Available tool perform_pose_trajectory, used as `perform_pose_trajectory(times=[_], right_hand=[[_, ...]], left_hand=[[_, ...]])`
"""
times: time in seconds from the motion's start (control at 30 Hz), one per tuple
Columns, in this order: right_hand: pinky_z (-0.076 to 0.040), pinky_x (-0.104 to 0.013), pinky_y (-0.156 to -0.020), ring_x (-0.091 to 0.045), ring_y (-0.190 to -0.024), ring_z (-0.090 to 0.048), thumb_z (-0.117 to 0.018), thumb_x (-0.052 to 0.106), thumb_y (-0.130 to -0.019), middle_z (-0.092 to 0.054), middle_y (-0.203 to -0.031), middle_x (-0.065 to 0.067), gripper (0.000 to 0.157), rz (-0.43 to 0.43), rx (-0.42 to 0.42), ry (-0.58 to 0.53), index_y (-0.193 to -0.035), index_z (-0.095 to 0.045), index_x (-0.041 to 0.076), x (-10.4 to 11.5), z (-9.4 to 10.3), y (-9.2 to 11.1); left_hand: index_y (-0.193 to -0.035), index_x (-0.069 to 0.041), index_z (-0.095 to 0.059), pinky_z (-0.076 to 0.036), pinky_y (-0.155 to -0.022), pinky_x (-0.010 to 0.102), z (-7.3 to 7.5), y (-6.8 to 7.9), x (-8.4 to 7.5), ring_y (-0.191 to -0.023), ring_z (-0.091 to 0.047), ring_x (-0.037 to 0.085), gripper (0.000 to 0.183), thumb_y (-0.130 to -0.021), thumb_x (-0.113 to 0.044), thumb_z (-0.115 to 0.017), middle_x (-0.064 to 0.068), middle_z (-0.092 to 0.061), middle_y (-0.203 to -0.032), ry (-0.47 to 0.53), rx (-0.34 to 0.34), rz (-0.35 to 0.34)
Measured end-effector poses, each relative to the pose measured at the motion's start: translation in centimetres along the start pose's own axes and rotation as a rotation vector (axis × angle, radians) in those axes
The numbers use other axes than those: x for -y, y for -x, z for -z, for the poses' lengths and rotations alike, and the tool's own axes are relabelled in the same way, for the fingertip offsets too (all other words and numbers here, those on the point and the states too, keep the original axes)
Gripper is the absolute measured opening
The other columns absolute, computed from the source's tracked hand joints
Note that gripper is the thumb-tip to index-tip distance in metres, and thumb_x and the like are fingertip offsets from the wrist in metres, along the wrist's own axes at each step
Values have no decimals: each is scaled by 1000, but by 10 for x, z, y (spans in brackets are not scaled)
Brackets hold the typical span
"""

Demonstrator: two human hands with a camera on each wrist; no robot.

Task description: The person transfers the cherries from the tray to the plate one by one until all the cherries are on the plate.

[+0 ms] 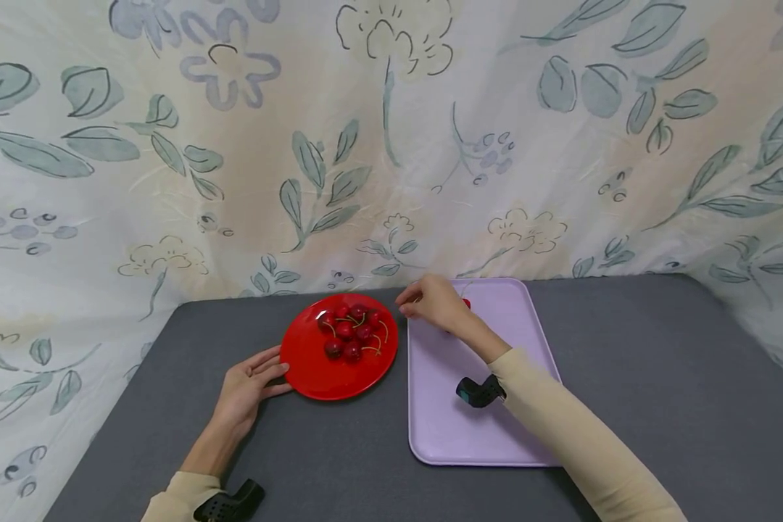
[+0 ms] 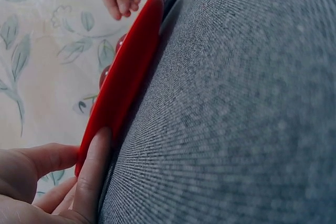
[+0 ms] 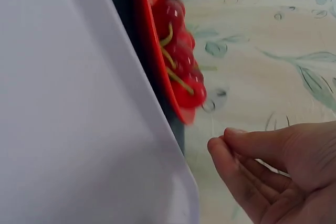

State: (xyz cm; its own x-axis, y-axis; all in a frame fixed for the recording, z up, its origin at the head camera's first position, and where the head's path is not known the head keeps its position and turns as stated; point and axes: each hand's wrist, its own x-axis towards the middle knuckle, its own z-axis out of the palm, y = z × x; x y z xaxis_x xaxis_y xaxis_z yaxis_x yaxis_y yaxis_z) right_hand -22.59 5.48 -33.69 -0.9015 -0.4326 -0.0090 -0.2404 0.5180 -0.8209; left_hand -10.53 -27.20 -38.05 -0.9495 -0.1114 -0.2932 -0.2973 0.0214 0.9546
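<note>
A red plate bears several dark red cherries with green stems. At its left rim my left hand pinches the edge; in the left wrist view, fingers lie on both sides of the rim. My right hand hovers between the plate and the upper left corner of a lilac tray. In the right wrist view, the right thumb and index fingertip nearly meet, and nothing shows between them. Partly hidden behind that hand, a red cherry shows at the tray's far end.
Both the plate and the tray stand on a table with a dark grey cloth. A flower-printed curtain hangs behind the far table edge. Black wrist cameras are strapped over the cream sleeves.
</note>
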Motion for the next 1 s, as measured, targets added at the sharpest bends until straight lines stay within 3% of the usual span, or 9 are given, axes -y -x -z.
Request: perform_pose_trajectory(times=[0.17,0.37,0.63,0.8,1.0], right_hand=[[-58,-29,-68,-19,-78,-68,-70,1,-88,-73,-93,-12,16,50,-68,103,-103,-75,-2,-2,21,0],[-58,-38,-82,-26,-89,-67,-69,2,-89,-72,-100,-14,17,70,-129,169,-105,-74,-2,-11,40,3],[-57,-39,-78,-29,-89,-65,-67,9,-93,-71,-103,-18,20,-35,-212,251,-108,-73,-2,-39,59,5],[-55,-39,-75,-29,-90,-64,-67,10,-92,-71,-102,-18,19,-51,-220,276,-106,-74,-3,-55,67,4],[-55,-38,-74,-30,-90,-63,-68,6,-90,-71,-102,-20,18,-92,-160,277,-104,-74,-5,-63,73,7]], left_hand=[[-144,2,-43,-59,-82,32,0,0,1,-95,-69,9,51,-98,-9,-60,11,-59,-133,-3,-6,-6],[-144,2,-43,-59,-82,32,0,0,1,-95,-69,9,51,-98,-10,-60,13,-58,-134,-7,-11,-7],[-145,2,-42,-59,-82,32,0,-2,2,-96,-68,9,51,-98,-9,-60,12,-58,-133,-4,-7,-12],[-145,2,-43,-59,-82,32,0,-1,3,-96,-68,9,51,-98,-9,-60,12,-58,-134,-3,-4,-16],[-145,1,-43,-58,-82,32,0,-1,4,-97,-68,9,51,-98,-10,-60,13,-57,-135,1,-7,-13]])
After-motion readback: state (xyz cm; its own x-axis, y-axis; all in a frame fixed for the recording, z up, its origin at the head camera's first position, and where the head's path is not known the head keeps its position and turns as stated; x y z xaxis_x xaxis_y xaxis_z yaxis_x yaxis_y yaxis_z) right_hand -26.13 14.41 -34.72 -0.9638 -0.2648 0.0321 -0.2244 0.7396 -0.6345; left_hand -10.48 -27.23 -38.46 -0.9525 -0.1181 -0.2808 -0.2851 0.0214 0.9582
